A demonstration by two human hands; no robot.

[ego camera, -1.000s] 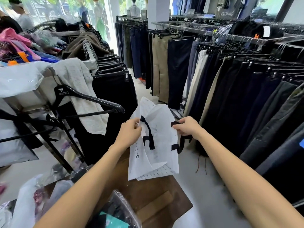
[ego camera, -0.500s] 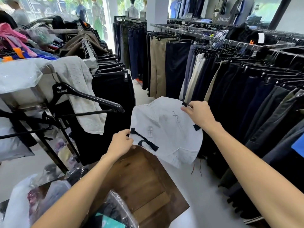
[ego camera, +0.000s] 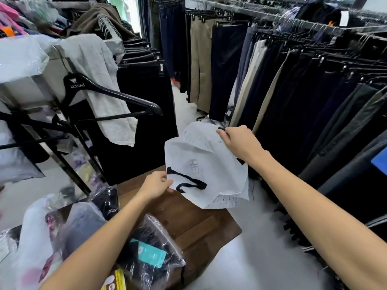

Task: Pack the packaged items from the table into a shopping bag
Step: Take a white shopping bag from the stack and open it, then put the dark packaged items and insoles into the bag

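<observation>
Both hands' grip [ego camera: 156, 184] [ego camera: 240, 141] stays pinching the shopping bag [ego camera: 209, 164], now spread wider.

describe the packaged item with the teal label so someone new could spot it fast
Start at the brown wooden table at the bottom centre. On its near left edge, under the left forearm, lies a clear plastic package of dark clothing. Only it carries a teal label.

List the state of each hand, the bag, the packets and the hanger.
Left hand: pinches the bag's near edge.
Right hand: grips the bag's far edge.
Shopping bag: held up, not yet open.
Packets: sealed, lying on the table.
Hanger: hanging, bare.
</observation>
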